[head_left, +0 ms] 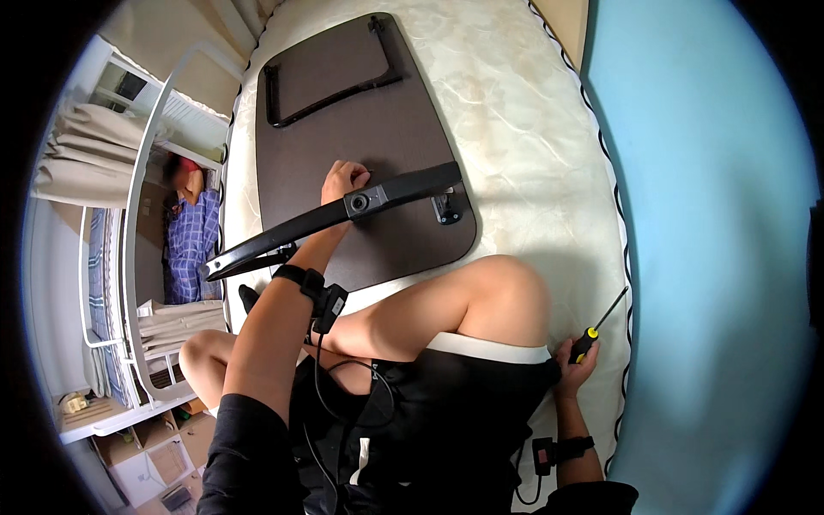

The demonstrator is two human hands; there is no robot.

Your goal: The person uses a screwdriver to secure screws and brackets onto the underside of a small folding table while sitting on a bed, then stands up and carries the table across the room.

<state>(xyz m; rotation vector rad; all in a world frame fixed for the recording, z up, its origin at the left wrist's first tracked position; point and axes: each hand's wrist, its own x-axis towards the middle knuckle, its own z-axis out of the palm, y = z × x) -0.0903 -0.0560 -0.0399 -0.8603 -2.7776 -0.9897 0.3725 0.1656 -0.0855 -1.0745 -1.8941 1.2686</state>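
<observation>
A brown lap table lies underside up on the mattress in front of my crossed legs. Its near black folding leg stands raised and crosses over my left forearm, while the far black leg lies folded against the board. My left hand rests on the board beyond the raised leg, fingers curled together; what they pinch, if anything, is too small to make out. A black hinge bracket sits at the board's right edge. Beside my right knee, my right hand grips a black-and-yellow screwdriver, its shaft pointing up and right.
The cream mattress has dark piping and meets a light-blue wall on the right. At left is a white metal bed rail. Beyond it a person lies on another bunk, near beige curtains. A cable hangs from my left arm strap.
</observation>
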